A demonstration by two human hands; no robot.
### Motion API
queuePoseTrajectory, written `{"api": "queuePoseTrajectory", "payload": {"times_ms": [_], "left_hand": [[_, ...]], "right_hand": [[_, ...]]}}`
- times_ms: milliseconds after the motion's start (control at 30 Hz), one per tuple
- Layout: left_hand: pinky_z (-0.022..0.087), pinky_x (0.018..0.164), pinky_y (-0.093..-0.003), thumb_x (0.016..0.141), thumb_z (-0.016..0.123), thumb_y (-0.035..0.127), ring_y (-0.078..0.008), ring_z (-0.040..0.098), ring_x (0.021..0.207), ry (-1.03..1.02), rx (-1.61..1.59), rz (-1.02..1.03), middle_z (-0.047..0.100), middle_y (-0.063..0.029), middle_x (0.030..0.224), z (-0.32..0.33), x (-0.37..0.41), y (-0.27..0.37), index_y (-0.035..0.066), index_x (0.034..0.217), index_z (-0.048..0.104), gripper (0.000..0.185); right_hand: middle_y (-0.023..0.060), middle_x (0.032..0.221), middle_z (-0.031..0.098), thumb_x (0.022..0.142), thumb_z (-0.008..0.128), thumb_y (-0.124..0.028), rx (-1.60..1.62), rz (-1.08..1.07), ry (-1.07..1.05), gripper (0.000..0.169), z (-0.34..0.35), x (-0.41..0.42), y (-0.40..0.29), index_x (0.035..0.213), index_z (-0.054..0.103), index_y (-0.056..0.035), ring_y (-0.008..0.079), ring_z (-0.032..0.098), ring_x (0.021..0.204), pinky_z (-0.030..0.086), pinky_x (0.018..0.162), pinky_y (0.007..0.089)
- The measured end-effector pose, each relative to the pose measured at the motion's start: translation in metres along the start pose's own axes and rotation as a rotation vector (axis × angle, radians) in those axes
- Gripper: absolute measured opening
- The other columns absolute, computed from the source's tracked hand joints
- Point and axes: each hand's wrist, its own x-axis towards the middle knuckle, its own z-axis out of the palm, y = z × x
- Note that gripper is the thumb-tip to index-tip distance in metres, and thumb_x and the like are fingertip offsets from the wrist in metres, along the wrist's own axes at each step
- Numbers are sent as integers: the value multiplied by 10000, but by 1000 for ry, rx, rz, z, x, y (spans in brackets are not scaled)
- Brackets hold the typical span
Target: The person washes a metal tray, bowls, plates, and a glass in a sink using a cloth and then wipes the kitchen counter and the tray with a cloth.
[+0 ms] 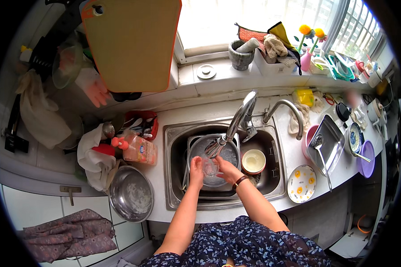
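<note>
Between my hands is a small clear cup (210, 168), directly under the spray head of the chrome faucet (232, 125). My left hand (196, 172) grips its left side, thumb up. On the other side, the fingers of my right hand (228, 171) curl around it; a dark bracelet circles that wrist. Both hands are over a large round metal pan (195, 147), which sits in the steel sink (169, 160). A pale yellow bowl (253, 161) rests in the sink to the right, stacked on something red-rimmed.
Left of the sink stand a pump soap bottle (140, 150) and a steel basin (131, 193) at the counter edge. To the right are a patterned plate (301, 184), a rectangular metal tray (327, 143) with a ladle (321, 157), and a purple basket (366, 160). A second curved tap (289, 105) rises behind.
</note>
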Motion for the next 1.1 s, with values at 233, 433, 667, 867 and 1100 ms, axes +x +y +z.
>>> {"api": "queuePoseTrajectory", "payload": {"times_ms": [233,433,667,867,1100], "left_hand": [[429,698,-228,789,619,343,-95,520,785,-124,134,28,528,-16,863,15,13,44,72,980,469,364],[457,502,-257,857,488,399,-141,570,586,-179,462,-240,572,-28,720,11,27,60,60,889,517,342],[481,622,-384,875,413,425,-230,593,780,-84,43,-590,578,-73,868,8,34,55,105,1007,512,359],[446,810,-434,885,317,341,-270,539,965,-82,-516,-561,537,-124,1075,9,20,15,57,1078,471,377],[434,803,-417,886,321,396,-232,524,988,2,-312,-539,553,-104,1053,-6,24,3,64,1109,475,429]], "right_hand": [[167,845,570,809,505,-21,493,265,-330,185,0,31,29,952,482,94,193,570,606,538,559,285],[177,595,590,740,647,-196,-460,-289,214,225,17,35,17,713,581,18,268,591,521,447,441,299],[166,834,618,718,669,-229,-760,-559,303,320,13,44,10,960,572,-44,278,614,762,478,640,330],[136,863,616,682,685,-227,-446,-807,92,463,11,21,17,1019,450,-15,270,606,843,470,745,336],[161,851,595,611,735,-303,-528,-690,184,651,23,10,-6,1072,393,4,282,601,850,471,710,345]]}}
